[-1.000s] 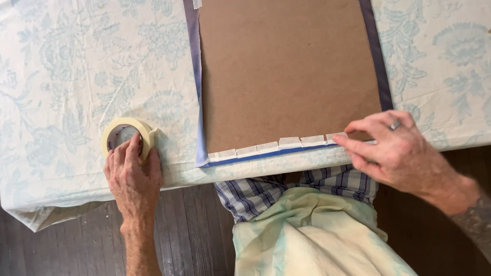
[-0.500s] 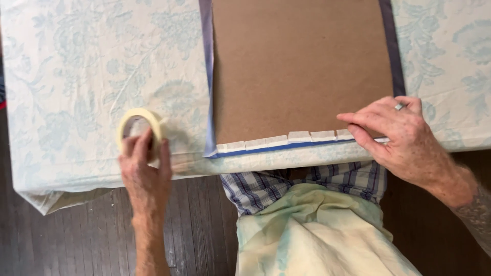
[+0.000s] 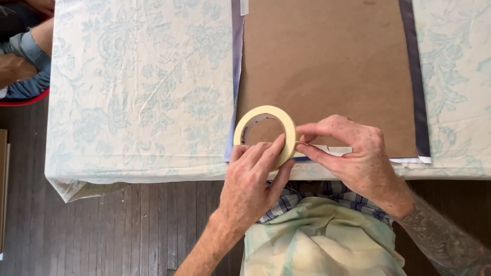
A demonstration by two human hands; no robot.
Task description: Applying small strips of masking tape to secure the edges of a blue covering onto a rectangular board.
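Head view, looking straight down. A cream-coloured roll of paper masking tape [image 3: 266, 134], a flat ring with a pale inner core, stands tilted on edge over the lower left corner of a large brown rectangular hardboard panel [image 3: 327, 66]. The ring's open face is turned up toward the camera and slightly left; its axis leans away from the person. The left hand [image 3: 253, 181] grips the roll from below, fingers curled over its lower rim. The right hand [image 3: 353, 158] pinches the loose tape end [image 3: 302, 147] between thumb and forefinger just right of the roll; the short pulled strip runs left to right along the panel's near edge, where earlier off-white tape pieces [image 3: 340, 150] lie.

The panel's long axis runs away from the person. It rests on a dark grey-blue sheet [image 3: 236, 76] showing as narrow borders at left and right. The worktop [image 3: 138, 102] is covered by a pale cloth with a faded blue floral print, hanging over the near edge. Beneath lies a dark wooden plank floor [image 3: 128, 230]. Another person's denim-sleeved arm [image 3: 23, 61] appears at upper left.
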